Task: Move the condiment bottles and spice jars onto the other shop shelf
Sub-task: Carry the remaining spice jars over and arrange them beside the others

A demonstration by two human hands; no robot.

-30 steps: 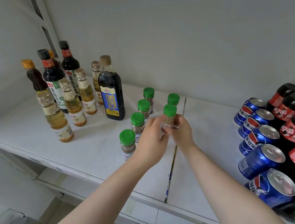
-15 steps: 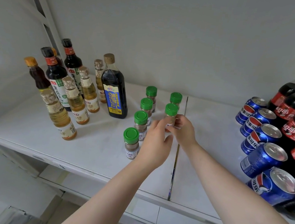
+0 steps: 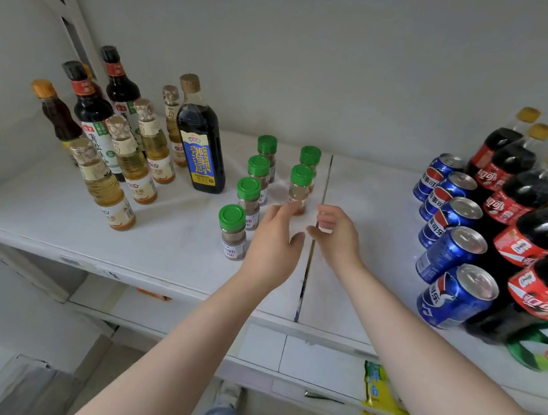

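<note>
Both hands off the jar!
The left hand [image 3: 274,238] and right hand [image 3: 334,237] have let go, fingers loose; the spice jar [image 3: 299,189] now stands on the shelf [image 3: 57,215] beside five others.

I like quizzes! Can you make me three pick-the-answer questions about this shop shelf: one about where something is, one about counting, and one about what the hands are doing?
1. Where are the blue cans?
A. right of the jars
B. left of the bottles
C. on the floor

2. How many green-lidded jars stand on the shelf?
A. three
B. six
C. nine

3. What do the hands hold?
A. a jar each
B. one can
C. nothing

Answers:
1. A, the cans lie on the shelf's right side, next to the cola bottles.
2. B, four jars line up in one row and two in another.
3. C, the left hand and right hand have loose fingers just short of the nearest jar.
</note>
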